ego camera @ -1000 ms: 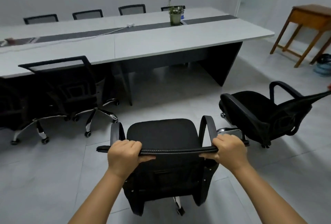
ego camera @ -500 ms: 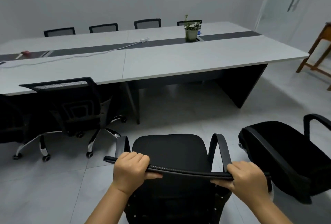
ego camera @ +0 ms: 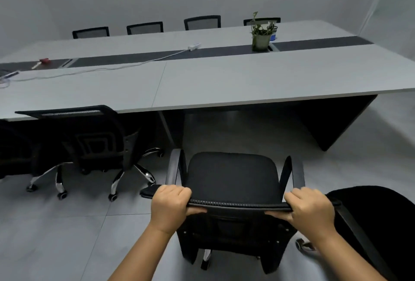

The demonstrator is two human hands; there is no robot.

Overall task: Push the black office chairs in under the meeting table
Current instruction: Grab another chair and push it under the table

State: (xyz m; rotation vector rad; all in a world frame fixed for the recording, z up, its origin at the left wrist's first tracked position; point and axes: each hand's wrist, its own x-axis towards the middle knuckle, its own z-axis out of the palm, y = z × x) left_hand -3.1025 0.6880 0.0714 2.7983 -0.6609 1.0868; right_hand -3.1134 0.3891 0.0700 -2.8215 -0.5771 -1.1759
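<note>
I have both hands on the chair (ego camera: pixel 232 175) in front of me. My left hand (ego camera: pixel 170 207) is wrapped over the left end of its top rail, fingers curled over the upper edge and thumb tucked beneath. My right hand (ego camera: pixel 308 207) grips the right end of the same rail in the same way, so both are closed tight on the backrest. The chair faces the meeting table (ego camera: pixel 247 80), its black seat and two grey armrests pointing toward the table's near edge. It stands on the grey tiled floor (ego camera: pixel 56 235), short of the table, with a strip of bare floor between the seat front and the tabletop's edge.

To my left, a second chair (ego camera: pixel 94 137) is already tucked in, its mesh back up against the table edge and its chrome legs and castors showing on the floor. A third black chair (ego camera: pixel 381 220) sits just beside my right hand, only partly in view at the frame's lower right and clear of the table.

Across the table, four chair backs (ego camera: pixel 144 28) show above the far edge. On the tabletop stand a potted plant (ego camera: pixel 261 37) on the dark centre strip, a white power strip (ego camera: pixel 194 46) with its cable trailing left, and a small red object (ego camera: pixel 44 60) near the left end.
</note>
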